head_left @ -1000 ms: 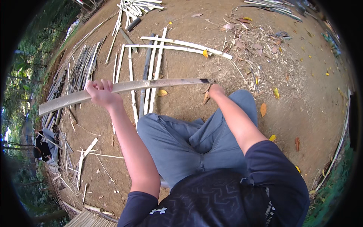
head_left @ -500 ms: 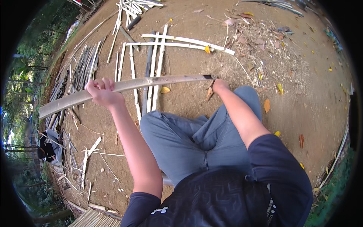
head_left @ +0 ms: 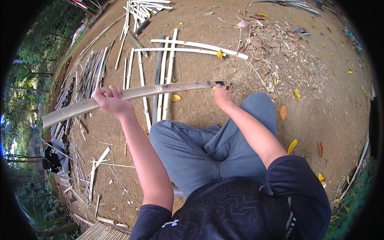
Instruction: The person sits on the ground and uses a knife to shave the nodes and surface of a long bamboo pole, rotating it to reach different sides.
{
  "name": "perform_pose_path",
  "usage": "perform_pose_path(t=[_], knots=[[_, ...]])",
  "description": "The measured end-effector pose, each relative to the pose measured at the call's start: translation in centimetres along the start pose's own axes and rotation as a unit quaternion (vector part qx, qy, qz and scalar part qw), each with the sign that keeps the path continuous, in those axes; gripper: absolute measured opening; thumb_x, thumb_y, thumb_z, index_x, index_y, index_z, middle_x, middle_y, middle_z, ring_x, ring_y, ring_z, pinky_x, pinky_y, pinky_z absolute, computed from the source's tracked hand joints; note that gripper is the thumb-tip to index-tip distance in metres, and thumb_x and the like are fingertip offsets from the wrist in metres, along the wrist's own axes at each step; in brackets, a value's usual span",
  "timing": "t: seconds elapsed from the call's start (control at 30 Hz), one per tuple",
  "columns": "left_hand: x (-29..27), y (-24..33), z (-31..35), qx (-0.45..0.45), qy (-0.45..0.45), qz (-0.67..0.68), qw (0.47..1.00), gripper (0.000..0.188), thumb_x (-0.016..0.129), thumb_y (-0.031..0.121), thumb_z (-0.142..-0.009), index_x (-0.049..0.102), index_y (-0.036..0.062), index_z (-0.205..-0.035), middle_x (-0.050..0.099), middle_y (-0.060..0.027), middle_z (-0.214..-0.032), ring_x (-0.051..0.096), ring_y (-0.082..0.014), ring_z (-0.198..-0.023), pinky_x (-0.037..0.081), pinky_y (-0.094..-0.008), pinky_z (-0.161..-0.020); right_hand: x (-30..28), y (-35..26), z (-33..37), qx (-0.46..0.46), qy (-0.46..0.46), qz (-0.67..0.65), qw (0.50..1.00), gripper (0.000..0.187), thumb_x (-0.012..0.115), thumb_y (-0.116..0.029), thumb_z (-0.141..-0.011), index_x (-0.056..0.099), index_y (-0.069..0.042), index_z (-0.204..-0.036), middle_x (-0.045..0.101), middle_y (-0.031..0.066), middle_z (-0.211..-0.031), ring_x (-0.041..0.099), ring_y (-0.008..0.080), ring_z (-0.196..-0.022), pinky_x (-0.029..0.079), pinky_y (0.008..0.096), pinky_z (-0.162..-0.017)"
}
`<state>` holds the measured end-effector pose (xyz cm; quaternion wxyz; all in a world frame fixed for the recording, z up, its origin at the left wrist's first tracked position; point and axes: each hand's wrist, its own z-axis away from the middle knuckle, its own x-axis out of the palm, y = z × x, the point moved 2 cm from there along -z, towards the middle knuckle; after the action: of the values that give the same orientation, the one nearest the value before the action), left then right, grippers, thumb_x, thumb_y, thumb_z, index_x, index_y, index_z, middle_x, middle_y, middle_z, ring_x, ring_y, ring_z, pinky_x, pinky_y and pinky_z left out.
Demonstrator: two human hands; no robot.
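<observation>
A long split bamboo strip (head_left: 148,91) lies slantwise in front of me, from far left to a dark-marked right end. My left hand (head_left: 109,100) is closed round its left part, palm up with the fingers curled over it. My right hand (head_left: 223,97) is closed just below the strip's right end, its fingers pressed together. What it grips is mostly hidden by the hand; a small dark piece shows above the knuckles, and I cannot tell whether it is a blade or part of the strip.
Pale bamboo slats (head_left: 172,72) lie crossed on the dirt ahead. A pile of poles (head_left: 94,74) is at the left, and wood shavings (head_left: 276,52) are scattered at the far right. Another person (head_left: 56,156) sits at the left edge. A slatted bamboo mat (head_left: 106,232) is at the lower left.
My right hand has moved slightly left and turned along the strip's end. The brown pointed piece that stuck out below it is out of sight. My left hand keeps its hold.
</observation>
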<state>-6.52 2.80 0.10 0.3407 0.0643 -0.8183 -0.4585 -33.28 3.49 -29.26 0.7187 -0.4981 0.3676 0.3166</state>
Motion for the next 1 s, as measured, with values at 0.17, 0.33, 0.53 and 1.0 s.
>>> perform_pose_path(t=[0.17, 0.33, 0.53, 1.0], knots=[[-0.1, 0.1, -0.3, 0.004, -0.008, -0.013, 1.0, 0.03, 0.044, 0.022, -0.095, 0.027, 0.0156, -0.071, 0.02, 0.0049, -0.057, 0.022, -0.0074, -0.046, 0.024, -0.0267, -0.045, -2.3, -2.0, 4.3, -0.09, -0.003, 0.008, 0.996, 0.036, 0.054, -0.004, -0.087, 0.047, 0.004, -0.122, 0.069, 0.0279, -0.094, 0.07, 0.0408, -0.09, 0.057, 0.0485, -0.076], [2.2, 0.6, 0.8, 0.001, -0.02, -0.005, 1.0, 0.034, 0.046, 0.023, -0.095, 0.028, 0.0154, -0.067, 0.02, 0.0034, -0.058, 0.024, -0.0092, -0.047, 0.023, -0.0271, -0.046, -1.6, 1.4, 3.7, 0.016, -0.002, -0.031, 0.999, 0.026, 0.051, -0.003, -0.089, 0.055, 0.004, -0.114, 0.071, 0.023, -0.098, 0.07, 0.0389, -0.094, 0.057, 0.047, -0.08], [1.3, 0.5, 0.7, 0.001, -0.037, 0.014, 0.999, 0.026, 0.046, 0.022, -0.095, 0.03, 0.0155, -0.075, 0.02, 0.0043, -0.057, 0.025, -0.008, -0.046, 0.021, -0.0267, -0.044, -5.0, -2.4, 5.6, -0.029, -0.031, -0.015, 0.999, 0.038, 0.053, -0.003, -0.087, 0.047, 0.005, -0.123, 0.067, 0.0287, -0.1, 0.068, 0.043, -0.096, 0.055, 0.051, -0.081], [0.5, 0.6, 0.9, 0.004, -0.036, 0.016, 0.999, 0.03, 0.046, 0.023, -0.094, 0.028, 0.0155, -0.072, 0.02, 0.0047, -0.057, 0.024, -0.0078, -0.046, 0.022, -0.0263, -0.044, 0.6, 4.7, -0.2, 0.067, -0.149, 0.083, 0.983, 0.028, 0.052, -0.01, -0.095, 0.057, 0.003, -0.118, 0.067, 0.0225, -0.116, 0.065, 0.0328, -0.111, 0.056, 0.043, -0.086]])
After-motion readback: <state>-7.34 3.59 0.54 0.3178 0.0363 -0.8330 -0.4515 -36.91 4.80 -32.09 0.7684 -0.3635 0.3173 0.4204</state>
